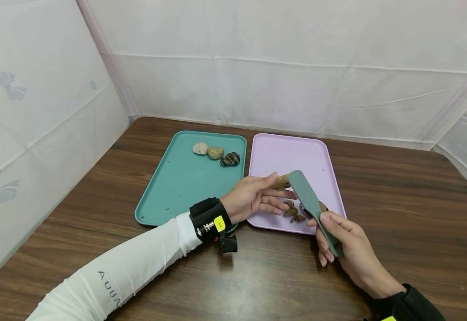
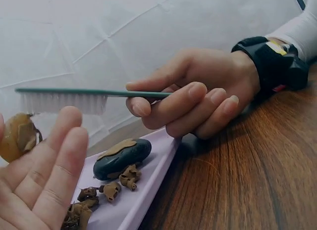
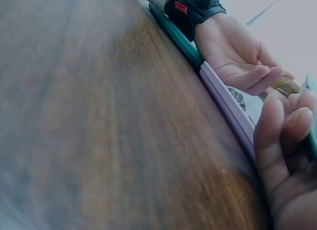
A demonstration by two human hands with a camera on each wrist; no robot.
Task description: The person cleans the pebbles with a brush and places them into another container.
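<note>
My left hand (image 1: 253,198) holds a yellowish stone (image 1: 282,182), partly coated in brown clay, above the lilac tray (image 1: 285,154). My right hand (image 1: 351,249) pinches the handle of a green brush (image 1: 305,191) between thumb and fingers. In the left wrist view its white bristles (image 2: 64,104) point down, their far end right by the stone; whether they touch it I cannot tell. Below lies a dark stone (image 2: 119,163) with a strip of clay across it, beside several crumbled brown clay pieces (image 2: 111,191). Fingers and brush hide part of these in the head view.
Left of the lilac tray stands a teal tray (image 1: 177,178). Near its far edge sit a whitish stone (image 1: 200,148), a tan stone (image 1: 215,153) and a dark striped stone (image 1: 230,159). White sheeting (image 1: 257,80) surrounds the brown wooden table (image 1: 398,200).
</note>
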